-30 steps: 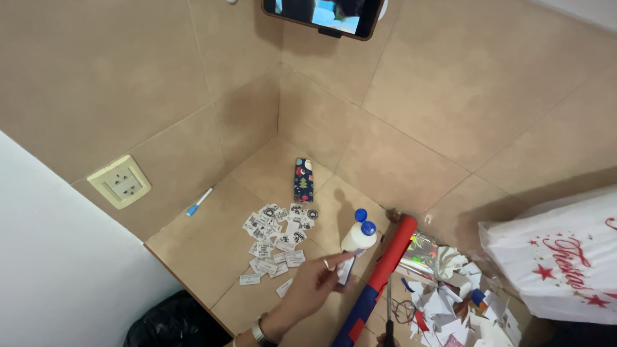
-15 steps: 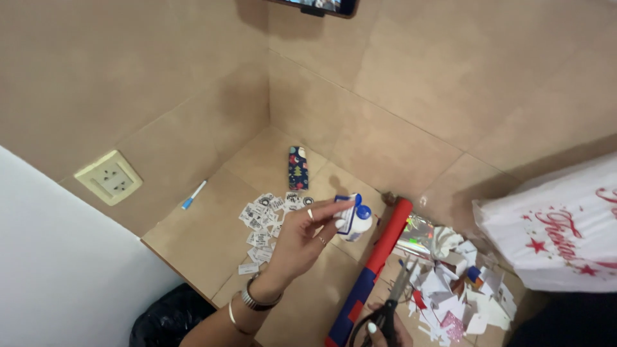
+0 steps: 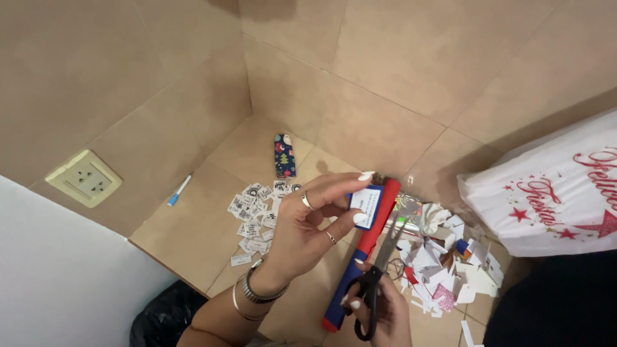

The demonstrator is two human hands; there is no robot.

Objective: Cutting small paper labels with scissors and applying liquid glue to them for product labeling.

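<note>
Paper slip: the small white slip with a blue edge (image 3: 367, 207) is what we hold up in front of us, pinched in our left hand above the floor and just in front of the red-and-blue roll.
Scissors: black-handled scissors (image 3: 378, 276) sit in our right hand (image 3: 379, 315) at the bottom edge (nearest to us), blades pointing up toward the slip and a little parted.
Right fingers: curled through and around the handles, closed on them.
Left hand: our left hand (image 3: 308, 234) reaches in from below, with bracelets at the wrist and rings on two fingers.
Left fingers: thumb and forefinger pinch the slip; the other fingers are loosely bent behind it.
Roll: a red-and-blue roll of wrapping paper (image 3: 363, 254) lies on the floor, running from beside the scissors up behind the slip.
Scrap heap: white and coloured paper offcuts (image 3: 443, 263) lie just right of the roll.
Small cut-outs: a scatter of little printed pieces (image 3: 254, 222) lies on the tiles left of our left hand.
Bag: a white bag with red stars (image 3: 553, 193) stands at the right.
Farther off: a dark patterned packet (image 3: 284, 155) lies near the corner, a blue-and-white pen (image 3: 179, 190) by the left wall (well apart from the hands), and a wall socket (image 3: 83, 178) beyond it.
</note>
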